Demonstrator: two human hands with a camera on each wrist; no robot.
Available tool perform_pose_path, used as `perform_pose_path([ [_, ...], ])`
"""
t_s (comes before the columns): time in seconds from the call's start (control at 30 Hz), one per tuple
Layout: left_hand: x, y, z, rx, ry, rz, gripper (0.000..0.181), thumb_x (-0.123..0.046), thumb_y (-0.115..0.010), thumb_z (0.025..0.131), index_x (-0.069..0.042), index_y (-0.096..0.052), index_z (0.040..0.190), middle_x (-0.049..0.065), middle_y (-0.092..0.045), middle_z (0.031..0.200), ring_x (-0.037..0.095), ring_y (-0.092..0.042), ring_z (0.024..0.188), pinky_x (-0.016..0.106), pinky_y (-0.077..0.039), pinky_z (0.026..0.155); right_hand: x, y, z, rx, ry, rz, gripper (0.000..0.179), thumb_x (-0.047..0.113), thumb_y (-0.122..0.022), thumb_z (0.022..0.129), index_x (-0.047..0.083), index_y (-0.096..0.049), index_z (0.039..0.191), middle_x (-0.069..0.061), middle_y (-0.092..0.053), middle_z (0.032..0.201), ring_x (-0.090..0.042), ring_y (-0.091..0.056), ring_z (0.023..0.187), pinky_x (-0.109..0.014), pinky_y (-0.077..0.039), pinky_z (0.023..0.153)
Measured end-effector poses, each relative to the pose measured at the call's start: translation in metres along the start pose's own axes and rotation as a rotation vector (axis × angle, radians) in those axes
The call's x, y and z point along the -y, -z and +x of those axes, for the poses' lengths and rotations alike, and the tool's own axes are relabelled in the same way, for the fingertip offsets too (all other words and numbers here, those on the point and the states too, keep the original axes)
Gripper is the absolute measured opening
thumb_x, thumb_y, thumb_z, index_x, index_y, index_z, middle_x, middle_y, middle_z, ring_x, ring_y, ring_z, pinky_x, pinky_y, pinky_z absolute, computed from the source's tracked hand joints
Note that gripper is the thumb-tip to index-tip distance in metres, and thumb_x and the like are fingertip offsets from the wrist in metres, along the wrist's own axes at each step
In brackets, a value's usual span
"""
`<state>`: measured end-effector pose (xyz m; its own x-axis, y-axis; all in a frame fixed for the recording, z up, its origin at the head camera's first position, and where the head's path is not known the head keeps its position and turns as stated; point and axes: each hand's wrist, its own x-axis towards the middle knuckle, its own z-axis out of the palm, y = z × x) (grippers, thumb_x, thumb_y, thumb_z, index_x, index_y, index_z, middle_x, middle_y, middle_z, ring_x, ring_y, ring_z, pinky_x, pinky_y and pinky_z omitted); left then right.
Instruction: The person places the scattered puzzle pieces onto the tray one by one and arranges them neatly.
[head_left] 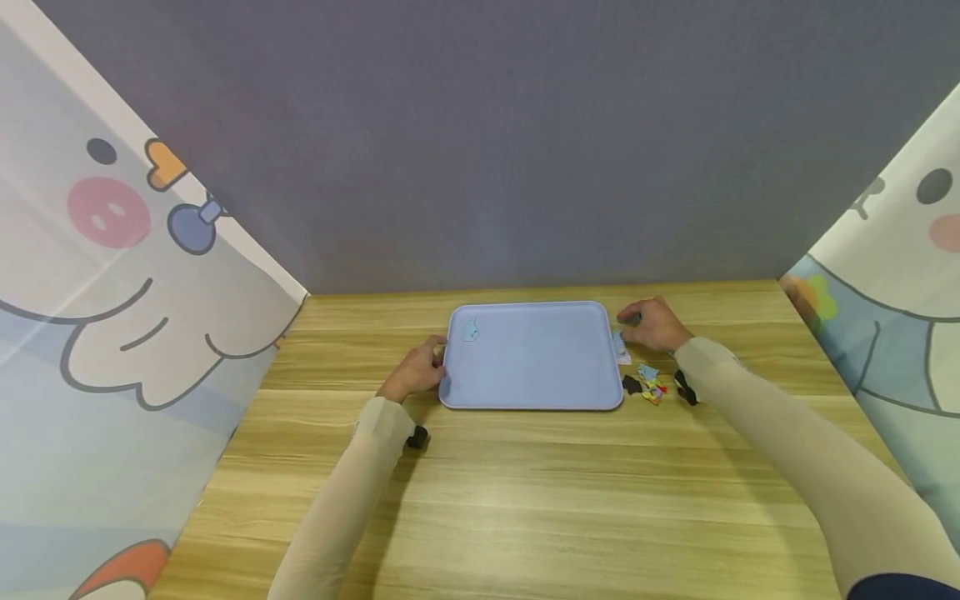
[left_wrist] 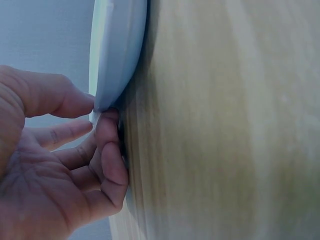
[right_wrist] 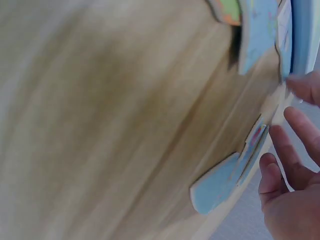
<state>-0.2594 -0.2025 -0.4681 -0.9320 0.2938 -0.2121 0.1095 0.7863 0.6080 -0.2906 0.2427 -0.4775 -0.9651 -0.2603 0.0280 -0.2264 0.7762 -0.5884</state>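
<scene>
A pale blue tray (head_left: 532, 358) lies on the wooden table, with one light blue printed puzzle piece (head_left: 471, 331) near its far left corner. At the tray's left edge, my left hand (head_left: 418, 371) pinches the rim, thumb above and curled fingers below, as the left wrist view shows. My right hand (head_left: 654, 325) hovers over puzzle pieces just past the tray's right side. Its thumb and fingers are apart with nothing between them in the right wrist view. Close below its fingertips lie light blue puzzle pieces (right_wrist: 215, 187); another blue piece (right_wrist: 257, 37) lies nearer the tray.
A small pile of colourful puzzle pieces (head_left: 651, 390) and a dark piece (head_left: 632, 384) lie right of the tray's near corner. A grey partition (head_left: 525, 167) rises behind the table (head_left: 525, 500); panels with cartoon prints stand at left and right.
</scene>
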Motion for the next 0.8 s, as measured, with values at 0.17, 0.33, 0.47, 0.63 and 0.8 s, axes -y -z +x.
perform_pose_path([
  [0.17, 0.001, -0.001, 0.000, -0.003, -0.007, 0.006, 0.057, -0.003, -0.056, 0.086, -0.003, -0.036, 0.139, 0.013, -0.061, 0.090, 0.021, -0.058, 0.074, 0.031, -0.048, 0.063, 0.002, 0.000, -0.006, 0.057, 0.048, 0.021, 0.039, 0.015, -0.079, 0.074, -0.002, -0.067, 0.108, -0.020, -0.060, 0.112, -0.036, -0.041, 0.106, -0.050, -0.032, 0.092],
  [0.33, 0.000, 0.000, -0.001, -0.004, -0.004, 0.011, 0.057, -0.003, -0.056, 0.086, -0.003, -0.036, 0.139, 0.013, -0.061, 0.090, 0.020, -0.058, 0.073, 0.031, -0.048, 0.063, 0.009, 0.006, -0.013, 0.170, 0.088, 0.023, 0.042, 0.015, -0.082, 0.073, 0.000, -0.068, 0.110, -0.017, -0.057, 0.118, -0.032, -0.039, 0.105, -0.050, -0.034, 0.090],
  [0.47, 0.001, 0.000, 0.000, 0.000, 0.009, 0.013, 0.057, -0.003, -0.056, 0.087, -0.004, -0.035, 0.140, 0.013, -0.061, 0.091, 0.020, -0.059, 0.074, 0.031, -0.049, 0.064, 0.014, 0.009, -0.019, 0.236, 0.103, -0.012, 0.049, 0.019, -0.082, 0.073, -0.001, -0.066, 0.114, -0.017, -0.055, 0.123, -0.032, -0.039, 0.107, -0.053, -0.034, 0.093],
  [0.63, 0.000, 0.001, 0.000, 0.008, 0.026, 0.009, 0.058, -0.003, -0.056, 0.088, -0.004, -0.034, 0.141, 0.013, -0.061, 0.093, 0.020, -0.059, 0.075, 0.031, -0.049, 0.064, 0.013, 0.008, -0.024, 0.270, 0.148, -0.018, 0.055, 0.021, -0.083, 0.072, -0.002, -0.063, 0.118, -0.018, -0.052, 0.130, -0.034, -0.038, 0.111, -0.055, -0.033, 0.095],
  [0.8, -0.001, 0.001, 0.000, 0.014, 0.025, 0.006, 0.059, -0.002, -0.056, 0.087, -0.003, -0.034, 0.141, 0.014, -0.061, 0.093, 0.021, -0.059, 0.075, 0.031, -0.049, 0.064, 0.009, 0.007, -0.027, 0.234, 0.172, -0.031, 0.053, 0.013, -0.083, 0.070, -0.001, -0.063, 0.118, -0.017, -0.054, 0.128, -0.032, -0.040, 0.107, -0.051, -0.036, 0.092],
])
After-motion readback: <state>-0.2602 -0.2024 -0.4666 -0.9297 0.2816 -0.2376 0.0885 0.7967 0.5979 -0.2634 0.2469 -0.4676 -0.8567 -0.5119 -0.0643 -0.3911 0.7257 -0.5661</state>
